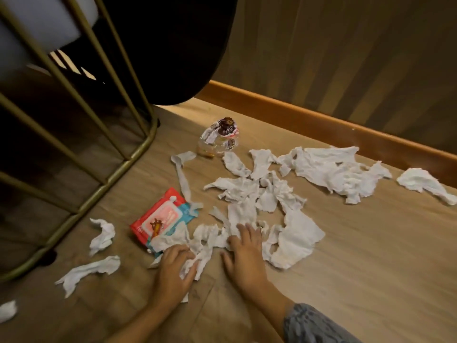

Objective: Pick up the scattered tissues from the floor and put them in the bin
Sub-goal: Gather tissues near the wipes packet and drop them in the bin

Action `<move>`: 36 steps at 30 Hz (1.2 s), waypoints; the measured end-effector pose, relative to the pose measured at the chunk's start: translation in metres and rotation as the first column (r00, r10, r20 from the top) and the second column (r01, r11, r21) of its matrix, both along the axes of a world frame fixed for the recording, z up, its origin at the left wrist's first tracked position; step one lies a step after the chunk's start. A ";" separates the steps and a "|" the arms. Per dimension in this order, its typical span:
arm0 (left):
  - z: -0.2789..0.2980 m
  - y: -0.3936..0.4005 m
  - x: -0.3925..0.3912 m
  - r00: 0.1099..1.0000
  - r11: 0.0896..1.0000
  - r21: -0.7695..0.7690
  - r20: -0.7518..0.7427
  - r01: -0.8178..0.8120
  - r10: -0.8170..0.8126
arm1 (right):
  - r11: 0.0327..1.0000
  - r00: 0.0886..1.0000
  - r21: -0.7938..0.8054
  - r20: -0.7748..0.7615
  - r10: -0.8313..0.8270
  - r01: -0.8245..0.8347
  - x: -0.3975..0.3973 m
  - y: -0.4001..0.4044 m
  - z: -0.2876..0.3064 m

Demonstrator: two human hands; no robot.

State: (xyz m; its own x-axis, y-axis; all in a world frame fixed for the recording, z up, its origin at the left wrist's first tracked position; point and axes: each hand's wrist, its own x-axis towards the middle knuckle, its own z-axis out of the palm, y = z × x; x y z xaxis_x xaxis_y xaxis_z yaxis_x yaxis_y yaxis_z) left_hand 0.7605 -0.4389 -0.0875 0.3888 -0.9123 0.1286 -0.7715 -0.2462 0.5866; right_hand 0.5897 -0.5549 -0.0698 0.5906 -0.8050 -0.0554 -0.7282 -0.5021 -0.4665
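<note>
Several white tissues lie scattered over the wooden floor (358,243). The biggest crumpled heap (331,169) is at the right, with a torn cluster (249,191) in the middle. My left hand (174,271) grips a crumpled tissue (197,258) near the front. My right hand (243,253) lies flat with spread fingers on the tissues (215,236) just beyond it. Loose pieces lie at the left (102,235), lower left (86,271) and far right (422,181). No bin is in view.
A red and teal wipes pack (160,216) lies beside my left hand. A crumpled clear plastic wrapper (220,137) sits farther back. A gold metal chair frame (111,174) stands at the left, a dark rounded object (173,45) above it. A wooden skirting board (321,120) runs along the wall.
</note>
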 end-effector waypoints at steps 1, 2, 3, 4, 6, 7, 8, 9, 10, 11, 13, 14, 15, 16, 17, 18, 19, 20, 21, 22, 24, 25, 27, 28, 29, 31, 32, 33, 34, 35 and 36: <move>0.003 0.001 -0.001 1.000 1.000 -0.023 0.009 0.005 -0.005 | 1.000 0.999 -0.008 0.038 0.006 -0.005 -0.002 0.006 -0.004; 0.005 0.002 -0.004 1.000 0.999 -0.050 0.017 0.002 -0.002 | 1.000 0.996 0.014 0.084 0.015 -0.016 -0.005 0.012 -0.005; 0.006 0.003 -0.006 1.000 0.997 -0.076 0.010 -0.008 0.008 | 0.999 0.991 0.037 0.128 0.033 -0.038 -0.008 0.017 -0.006; 0.008 0.004 -0.008 0.999 0.995 -0.094 -0.017 -0.029 0.028 | 0.996 0.985 0.063 0.165 0.051 -0.063 -0.012 0.021 -0.007; 0.012 0.004 -0.013 0.984 0.986 -0.093 -0.125 -0.139 0.127 | 0.990 0.973 0.115 0.223 0.059 -0.087 -0.022 0.025 -0.009; 0.015 0.003 -0.017 0.961 0.973 -0.067 -0.188 -0.219 0.204 | 0.985 0.968 0.146 0.245 0.051 -0.088 -0.026 0.025 -0.009; 0.017 0.002 -0.021 0.927 0.953 -0.033 -0.246 -0.301 0.284 | 0.980 0.965 0.176 0.259 0.045 -0.093 -0.029 0.023 -0.007; 0.019 -0.001 -0.025 0.887 0.928 -0.005 -0.295 -0.372 0.354 | 0.979 0.959 0.175 0.280 0.051 -0.103 -0.031 0.019 -0.006; 0.021 -0.003 -0.027 0.848 0.904 0.009 -0.343 -0.427 0.404 | 0.982 0.953 0.161 0.298 0.047 -0.099 -0.031 0.014 -0.001; 0.024 -0.005 -0.029 0.811 0.884 0.012 -0.393 -0.467 0.434 | 0.986 0.947 0.153 0.320 0.020 -0.073 -0.030 0.006 0.004; 0.035 -0.010 -0.027 0.738 0.850 0.007 -0.493 -0.527 0.461 | 0.979 0.929 0.206 0.361 -0.079 0.003 -0.023 -0.012 0.020; 0.041 -0.011 -0.024 0.696 0.830 0.002 -0.544 -0.557 0.468 | 0.972 0.912 0.233 0.389 -0.130 0.039 -0.017 -0.021 0.028; 0.046 -0.012 -0.019 0.641 0.802 -0.001 -0.602 -0.597 0.476 | 0.966 0.884 0.250 0.433 -0.177 0.070 -0.009 -0.028 0.035; 0.051 -0.013 -0.013 0.572 0.761 0.002 -0.658 -0.648 0.489 | 0.958 0.848 0.266 0.479 -0.227 0.106 0.001 -0.034 0.041; 0.056 -0.014 -0.006 0.499 0.711 0.009 -0.707 -0.703 0.502 | 0.948 0.811 0.288 0.517 -0.275 0.137 0.012 -0.038 0.047; 0.060 -0.015 0.000 0.438 0.662 0.007 -0.745 -0.750 0.503 | 0.936 0.780 0.315 0.541 -0.314 0.159 0.025 -0.040 0.052; 0.062 -0.015 0.004 0.400 0.618 -0.007 -0.767 -0.786 0.501 | 0.926 0.761 0.338 0.553 -0.340 0.169 0.037 -0.041 0.057; 0.063 -0.016 0.007 0.397 0.594 -0.028 -0.768 -0.804 0.502 | 0.925 0.753 0.341 0.560 -0.345 0.170 0.049 -0.040 0.061; 0.063 -0.016 0.008 0.423 0.597 -0.049 -0.752 -0.801 0.506 | 0.931 0.761 0.323 0.557 -0.331 0.168 0.060 -0.038 0.063; 0.058 -0.015 0.009 0.472 0.624 -0.068 -0.719 -0.779 0.511 | 0.941 0.785 0.302 0.540 -0.303 0.156 0.069 -0.034 0.062; 0.046 -0.011 0.007 0.601 0.703 -0.106 -0.617 -0.703 0.508 | 0.953 0.865 0.291 0.453 -0.218 0.087 0.080 -0.025 0.055; 0.036 -0.006 0.007 0.689 0.755 -0.125 -0.525 -0.644 0.500 | 0.958 0.905 0.286 0.398 -0.151 0.034 0.083 -0.021 0.049; 0.012 0.009 0.006 0.857 0.865 -0.125 -0.260 -0.486 0.444 | 0.983 0.971 0.164 0.235 0.041 -0.081 0.079 -0.012 0.031; 0.002 0.018 0.004 0.899 0.898 -0.108 -0.161 -0.426 0.407 | 0.986 0.982 0.082 0.132 0.136 -0.147 0.073 -0.007 0.020; -0.004 0.027 0.002 0.920 0.918 -0.092 -0.113 -0.385 0.374 | 0.976 0.976 0.016 0.043 0.215 -0.215 0.066 -0.003 0.009; -0.012 0.041 -0.003 0.958 0.953 -0.102 -0.054 -0.286 0.282 | 0.940 0.941 -0.042 -0.056 0.335 -0.337 0.049 0.006 -0.006; -0.016 0.044 -0.005 0.972 0.968 -0.095 -0.015 -0.234 0.234 | 0.920 0.920 -0.056 -0.075 0.384 -0.388 0.039 0.011 -0.012; -0.015 0.045 -0.006 0.977 0.976 -0.069 0.022 -0.208 0.210 | 0.902 0.903 -0.059 -0.079 0.423 -0.427 0.030 0.015 -0.018; -0.016 0.045 -0.006 0.980 0.980 -0.043 0.031 -0.194 0.196 | 0.889 0.890 -0.052 -0.070 0.450 -0.454 0.023 0.019 -0.020; -0.014 0.044 -0.006 0.982 0.982 -0.020 0.015 -0.189 0.189 | 0.882 0.883 -0.051 -0.056 0.465 -0.468 0.018 0.021 -0.021; -0.013 0.043 -0.007 0.984 0.983 -0.020 -0.008 -0.181 0.181 | 0.880 0.883 -0.061 -0.041 0.468 -0.470 0.014 0.023 -0.020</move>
State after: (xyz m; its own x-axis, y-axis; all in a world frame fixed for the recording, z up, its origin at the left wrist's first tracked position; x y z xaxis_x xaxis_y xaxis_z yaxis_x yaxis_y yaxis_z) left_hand 0.7534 -0.3959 -0.1003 0.5478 -0.8242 0.1438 -0.7121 -0.3691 0.5972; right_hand 0.6041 -0.5315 -0.0895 0.8993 -0.4362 -0.0302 -0.4101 -0.8175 -0.4043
